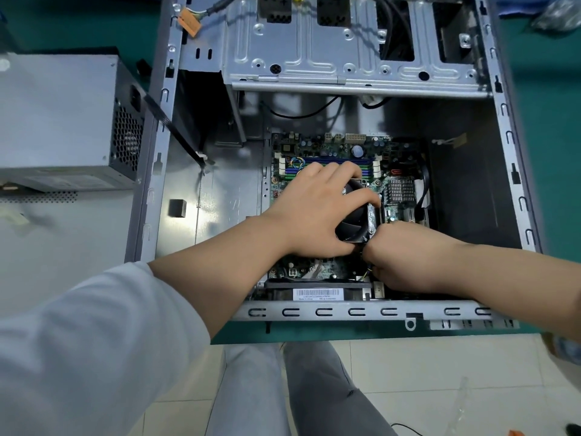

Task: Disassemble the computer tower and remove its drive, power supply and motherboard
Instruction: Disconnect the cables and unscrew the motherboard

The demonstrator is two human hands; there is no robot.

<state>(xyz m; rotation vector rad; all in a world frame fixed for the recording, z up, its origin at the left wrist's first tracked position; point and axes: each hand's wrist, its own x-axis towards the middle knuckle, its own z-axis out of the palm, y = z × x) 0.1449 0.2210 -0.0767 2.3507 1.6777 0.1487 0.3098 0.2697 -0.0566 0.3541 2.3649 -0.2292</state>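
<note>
The open grey tower case lies on its side on a green table. The green motherboard sits in the case floor. My left hand grips the black CPU cooler fan from above, fingers curled over its far edge. My right hand is curled against the cooler's near right corner; what its fingers hold is hidden. The grey power supply sits outside the case, on the left. The metal drive cage spans the far part of the case.
A grey side panel lies under the power supply at left. A black flat cable hangs over the case's left wall. An orange connector dangles at the top left. A black rear fan with a barcode label stands at the case's near wall.
</note>
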